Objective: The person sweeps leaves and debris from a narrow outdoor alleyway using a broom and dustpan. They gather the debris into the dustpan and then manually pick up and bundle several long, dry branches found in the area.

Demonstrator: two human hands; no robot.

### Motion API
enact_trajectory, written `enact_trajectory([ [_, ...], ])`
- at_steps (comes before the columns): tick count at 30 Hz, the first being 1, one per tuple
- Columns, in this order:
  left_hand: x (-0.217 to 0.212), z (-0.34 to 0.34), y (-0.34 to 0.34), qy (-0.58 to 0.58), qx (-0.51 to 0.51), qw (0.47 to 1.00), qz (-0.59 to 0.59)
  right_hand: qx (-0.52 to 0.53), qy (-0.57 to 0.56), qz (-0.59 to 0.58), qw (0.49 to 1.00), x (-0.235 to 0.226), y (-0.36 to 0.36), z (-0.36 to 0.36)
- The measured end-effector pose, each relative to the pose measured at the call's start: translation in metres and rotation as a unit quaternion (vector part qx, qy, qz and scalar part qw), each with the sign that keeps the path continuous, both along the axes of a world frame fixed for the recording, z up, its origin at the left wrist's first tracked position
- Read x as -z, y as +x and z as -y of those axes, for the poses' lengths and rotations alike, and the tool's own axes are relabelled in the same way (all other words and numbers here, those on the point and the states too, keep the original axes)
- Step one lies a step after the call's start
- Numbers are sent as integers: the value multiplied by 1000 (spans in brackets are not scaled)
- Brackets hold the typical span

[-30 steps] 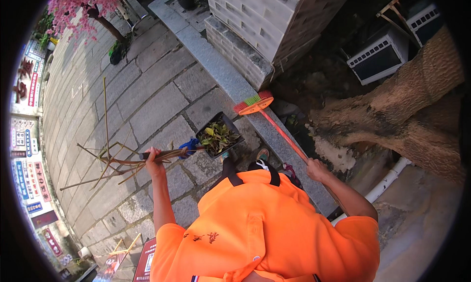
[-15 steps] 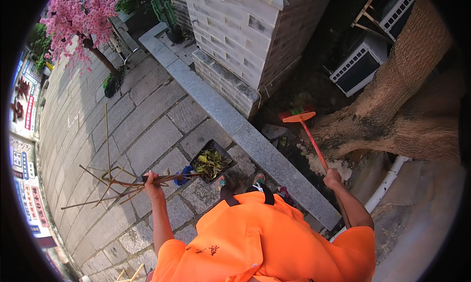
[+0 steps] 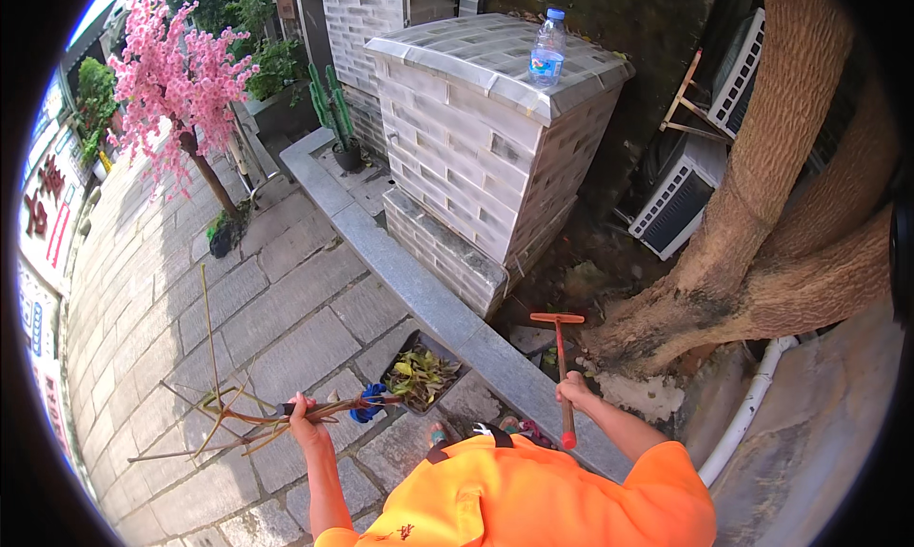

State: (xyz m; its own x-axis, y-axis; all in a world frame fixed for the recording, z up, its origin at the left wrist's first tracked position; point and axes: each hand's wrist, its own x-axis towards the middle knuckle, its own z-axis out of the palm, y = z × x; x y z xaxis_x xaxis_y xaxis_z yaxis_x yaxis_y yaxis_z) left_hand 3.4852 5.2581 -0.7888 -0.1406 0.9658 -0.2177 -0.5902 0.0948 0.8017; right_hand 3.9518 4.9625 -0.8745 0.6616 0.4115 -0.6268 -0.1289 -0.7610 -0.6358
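My left hand (image 3: 307, 421) is closed round a bundle of long thin dry branches (image 3: 228, 417) together with a dark handle. The bundle runs right to a black dustpan (image 3: 442, 345) on the paving, filled with green and brown leaves (image 3: 419, 377). A bunched blue material (image 3: 367, 403) is wrapped near the pan end. My right hand (image 3: 575, 391) grips the red handle of a broom (image 3: 561, 347). Its orange head (image 3: 557, 318) points away from me, over the dirt beside the tree base; the bristles are hidden beneath it.
A grey stone curb (image 3: 419, 286) separates the paving from the dirt bed. A brick pillar (image 3: 457, 147) carries a plastic bottle (image 3: 547, 50). A thick tree trunk (image 3: 733, 233), air-conditioner units (image 3: 678, 199) and a white pipe (image 3: 752, 404) stand right. A pink blossom tree (image 3: 181, 90) is far left.
My right hand has drawn the broom left and closer, its handle end now showing below my hand. The view has tilted up, revealing the bottle. My left hand keeps its hold.
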Motion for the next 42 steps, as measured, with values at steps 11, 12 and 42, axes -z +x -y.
enact_trajectory([
  [11, -6, -23, 22, -20, -56, 998, -31, -72, -65, -97, 991, -68, 64, -13],
  [12, -6, -25, 30, -18, -61, 997, -33, -107, -82, -101, 986, -78, 68, -14],
  [42, -27, 6, 99, -14, -181, 983, -18, -103, 436, 492, 746, -452, 285, -438],
])
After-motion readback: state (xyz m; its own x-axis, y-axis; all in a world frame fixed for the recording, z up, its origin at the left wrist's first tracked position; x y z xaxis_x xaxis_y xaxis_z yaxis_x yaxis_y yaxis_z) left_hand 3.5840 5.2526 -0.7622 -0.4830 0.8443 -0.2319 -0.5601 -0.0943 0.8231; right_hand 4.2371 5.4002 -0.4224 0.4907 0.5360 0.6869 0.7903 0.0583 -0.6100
